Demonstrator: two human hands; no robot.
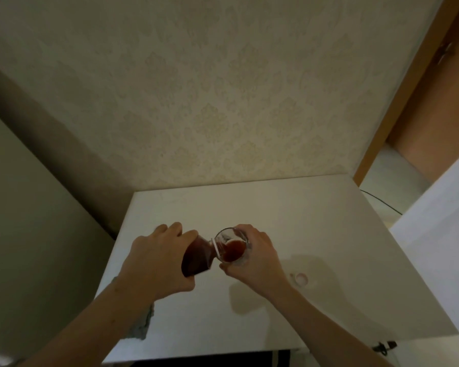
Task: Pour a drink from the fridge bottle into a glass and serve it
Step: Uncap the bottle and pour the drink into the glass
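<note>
1. the bottle (pixel 196 256) is tipped on its side above the white surface (pixel 316 234), its dark reddish-brown liquid filling the visible part of the body, its mouth pointing right and meeting the rim of the glass (pixel 232 247).
2. the left hand (pixel 159 260) grips the bottle from above and from the far side: its fingers (pixel 175 229) curl close together over the upper part of the body, and the bottle's base disappears under the palm, so the thumb cannot be seen.
3. the glass is clear and short, held just right of the bottle's mouth and tilted a little toward it, with reddish-brown drink pooled in its lower part.
4. the right hand (pixel 257 258) wraps the glass from the right; its fingers are bent around the far and right wall, and the thumb lies along the near side below the drink, its tip just beside the bottle's neck.
5. whether the glass rests on the surface or is lifted off it cannot be told.
6. a small round pale cap (pixel 300 278) lies flat on the surface to the right of the right wrist, well apart from the glass.
7. a grey cloth (pixel 143 324) lies at the surface's left edge, partly hidden under the left forearm.
8. patterned wallpaper (pixel 223 102) rises behind the surface.
</note>
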